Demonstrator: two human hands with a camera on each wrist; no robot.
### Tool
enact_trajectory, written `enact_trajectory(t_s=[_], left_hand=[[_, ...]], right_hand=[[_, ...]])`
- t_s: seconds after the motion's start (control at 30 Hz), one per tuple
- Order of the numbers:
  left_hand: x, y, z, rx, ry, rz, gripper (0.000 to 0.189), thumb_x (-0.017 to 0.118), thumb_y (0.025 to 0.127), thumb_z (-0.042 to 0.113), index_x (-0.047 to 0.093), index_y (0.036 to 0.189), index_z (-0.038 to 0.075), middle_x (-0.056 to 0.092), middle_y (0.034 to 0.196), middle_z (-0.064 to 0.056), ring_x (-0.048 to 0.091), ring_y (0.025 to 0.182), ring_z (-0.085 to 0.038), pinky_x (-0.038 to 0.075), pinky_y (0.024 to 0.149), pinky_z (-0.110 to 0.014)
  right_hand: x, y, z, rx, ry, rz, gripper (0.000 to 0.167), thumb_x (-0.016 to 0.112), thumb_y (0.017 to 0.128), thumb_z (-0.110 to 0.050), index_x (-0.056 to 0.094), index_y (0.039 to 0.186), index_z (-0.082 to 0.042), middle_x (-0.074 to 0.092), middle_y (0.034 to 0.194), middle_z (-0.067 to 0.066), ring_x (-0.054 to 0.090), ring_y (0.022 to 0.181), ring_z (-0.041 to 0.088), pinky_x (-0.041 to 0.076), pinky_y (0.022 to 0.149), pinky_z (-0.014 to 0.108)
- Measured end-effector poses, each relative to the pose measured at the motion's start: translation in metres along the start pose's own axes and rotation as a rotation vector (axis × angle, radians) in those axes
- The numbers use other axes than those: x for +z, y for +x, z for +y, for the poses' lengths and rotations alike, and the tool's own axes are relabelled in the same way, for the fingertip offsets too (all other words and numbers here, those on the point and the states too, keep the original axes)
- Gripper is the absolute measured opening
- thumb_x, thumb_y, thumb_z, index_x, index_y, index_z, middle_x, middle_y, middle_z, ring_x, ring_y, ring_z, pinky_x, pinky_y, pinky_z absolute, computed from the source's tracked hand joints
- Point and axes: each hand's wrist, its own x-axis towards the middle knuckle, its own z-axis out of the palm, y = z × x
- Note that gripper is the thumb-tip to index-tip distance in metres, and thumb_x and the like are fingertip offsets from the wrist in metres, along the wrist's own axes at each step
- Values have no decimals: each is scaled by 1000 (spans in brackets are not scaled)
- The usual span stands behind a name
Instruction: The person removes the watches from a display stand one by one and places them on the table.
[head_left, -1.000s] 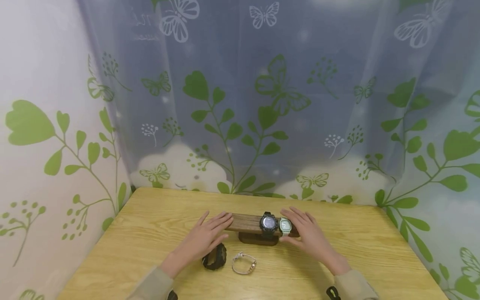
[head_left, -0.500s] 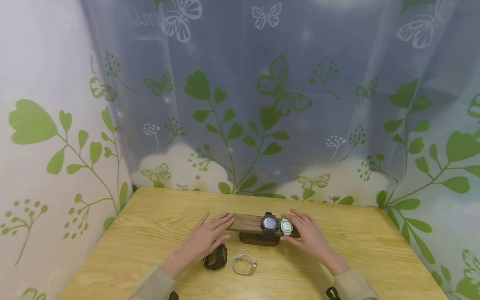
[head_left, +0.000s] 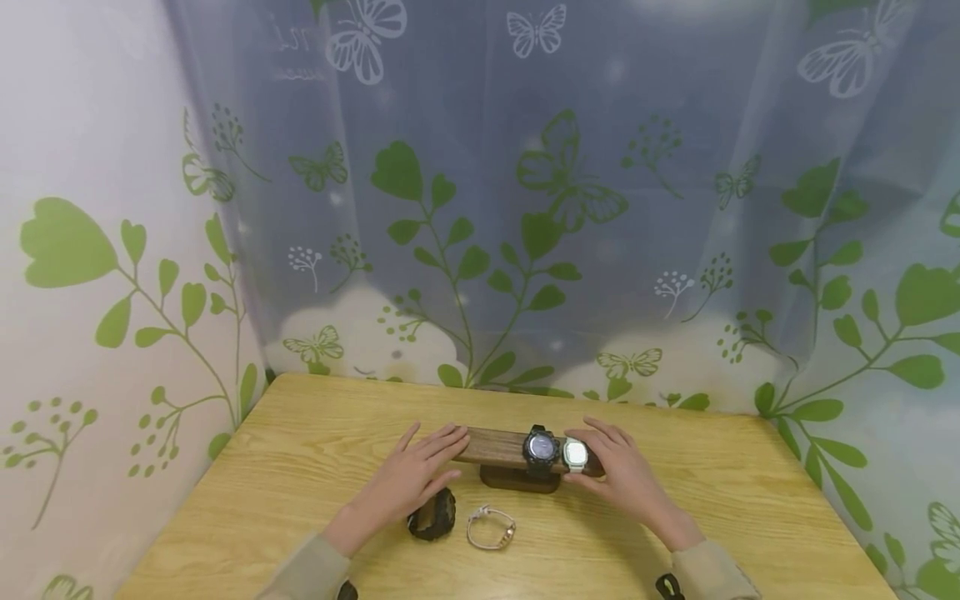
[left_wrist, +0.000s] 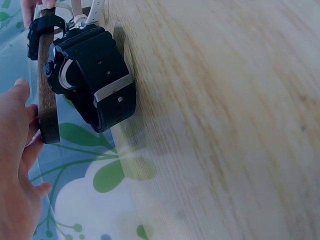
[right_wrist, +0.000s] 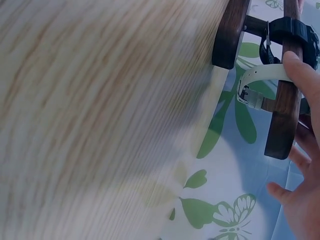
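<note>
A dark wooden watch stand [head_left: 487, 448], a bar on a low base, stands on the table. Around its bar sit a black watch [head_left: 541, 448] and, further right, a pale green watch [head_left: 575, 454]. My right hand [head_left: 628, 482] holds the pale green watch at the bar's right end, thumb in front and fingers behind; its strap [right_wrist: 267, 73] shows under the thumb in the right wrist view. With spread fingers, my left hand [head_left: 408, 475] rests against the bar's left end. Just below that hand lies another black watch [head_left: 444, 515], its buckled strap forming a loop.
A slim white-banded bracelet or watch [head_left: 491, 529] lies right of the loose black watch. The wooden table [head_left: 675, 467] ends at a patterned curtain [head_left: 480, 208] behind and on both sides.
The pale green watch's face has turned bright with reflected light. Both hands keep their places at the stand's ends; the whole scene shifts slightly to the right.
</note>
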Motion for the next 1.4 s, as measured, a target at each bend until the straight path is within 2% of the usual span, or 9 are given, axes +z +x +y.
enact_trajectory(t_s=[0.7,0.9,1.1,1.4], left_hand=[[1,0,1,5,-16,24,58,61,101,34,45,154,15,43,158,-1,38,147,-20,21,122,-60],[0,1,2,6,-39,31,57,61,102,33,46,154,14,44,158,-2,39,147,-20,21,122,-60],[0,1,2,8,-18,19,58,61,102,34,45,154,14,43,158,-2,38,147,-20,21,122,-60],[2,1,2,6,-17,37,58,62,102,35,46,153,14,44,158,-1,39,147,-20,21,122,-60]], right_hand=[[-14,-16,18,17,-30,27,66,86,79,-35,63,134,-8,65,135,12,48,134,42,35,110,68],[-19,-23,26,8,-44,58,65,88,76,-31,64,132,-6,67,130,13,51,131,43,38,106,69],[-25,-32,33,-1,-61,91,63,91,73,-27,66,127,-6,69,126,12,54,127,43,42,101,70],[-28,-47,35,-36,-107,113,63,92,70,-26,67,124,-7,71,122,13,58,121,42,48,94,68]])
